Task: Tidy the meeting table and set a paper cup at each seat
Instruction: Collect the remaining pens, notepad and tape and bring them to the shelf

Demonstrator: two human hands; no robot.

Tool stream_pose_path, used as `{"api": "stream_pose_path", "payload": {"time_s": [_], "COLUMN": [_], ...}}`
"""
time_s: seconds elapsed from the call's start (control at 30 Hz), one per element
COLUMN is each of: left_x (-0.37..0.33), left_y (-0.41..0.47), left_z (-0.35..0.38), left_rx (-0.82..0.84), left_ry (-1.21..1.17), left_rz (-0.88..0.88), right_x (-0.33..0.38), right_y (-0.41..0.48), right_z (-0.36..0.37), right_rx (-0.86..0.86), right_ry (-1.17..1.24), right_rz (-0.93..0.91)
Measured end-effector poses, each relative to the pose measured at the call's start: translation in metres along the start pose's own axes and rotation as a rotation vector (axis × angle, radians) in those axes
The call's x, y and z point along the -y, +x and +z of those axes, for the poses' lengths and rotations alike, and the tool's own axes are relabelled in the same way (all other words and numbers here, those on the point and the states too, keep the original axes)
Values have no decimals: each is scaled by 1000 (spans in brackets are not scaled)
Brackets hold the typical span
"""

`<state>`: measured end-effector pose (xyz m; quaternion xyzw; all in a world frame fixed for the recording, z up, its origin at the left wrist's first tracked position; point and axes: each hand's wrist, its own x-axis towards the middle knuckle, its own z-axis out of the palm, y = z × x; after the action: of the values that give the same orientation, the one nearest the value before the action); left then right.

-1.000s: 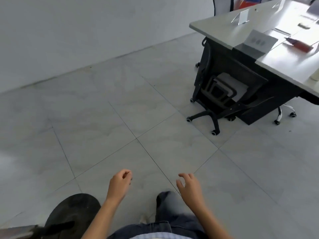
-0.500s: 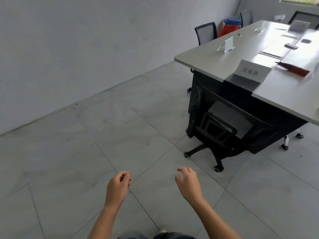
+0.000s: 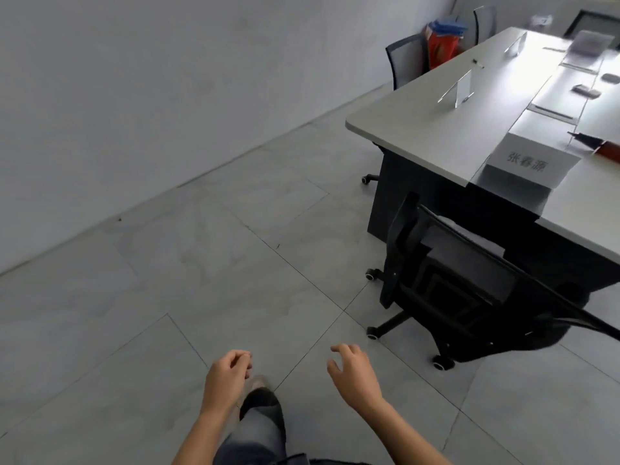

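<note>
The bench (image 3: 419, 129) fills the upper right of the head view: a long pale grey top on a dark base, with a strip running down its middle. At its near end a white name card (image 3: 533, 161) with printed characters stands on that strip. Farther along, a clear sign holder (image 3: 461, 87) stands upright, and a pen (image 3: 478, 63) lies beyond it. A red and dark object (image 3: 597, 146) lies near the right edge of the frame; what it is cannot be told. A few small dark items (image 3: 585, 90) lie farther back, too blurred to name.

A black office chair (image 3: 469, 286) on castors stands at the near end of the bench, its back towards the camera. A second mesh chair (image 3: 404, 58) stands on the far side, next to a red bag (image 3: 443, 45) against the wall.

Both hands hang low over the grey tiled floor (image 3: 201, 263), well apart from the bench. The left hand (image 3: 228, 377) has its fingers loosely curled inward and holds nothing. The right hand (image 3: 355, 374) is relaxed, with bent and slightly spread fingers, and touches nothing. A jeans-clad leg (image 3: 258, 427) shows between them.
</note>
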<state>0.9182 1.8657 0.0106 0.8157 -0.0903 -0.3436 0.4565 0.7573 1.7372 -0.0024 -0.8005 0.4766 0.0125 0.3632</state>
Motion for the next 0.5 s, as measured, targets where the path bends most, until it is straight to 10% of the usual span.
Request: {"api": "stream_pose_path", "payload": {"time_s": [0.5], "left_x": [-93], "left_y": [221], "left_z": [-50], "left_rx": [164], "left_ry": [88], "left_rz": [-27], "right_x": [129], "right_y": [179], "right_z": [8], "right_rx": [-69], "right_ry": [-32], "right_rz": [106]}}
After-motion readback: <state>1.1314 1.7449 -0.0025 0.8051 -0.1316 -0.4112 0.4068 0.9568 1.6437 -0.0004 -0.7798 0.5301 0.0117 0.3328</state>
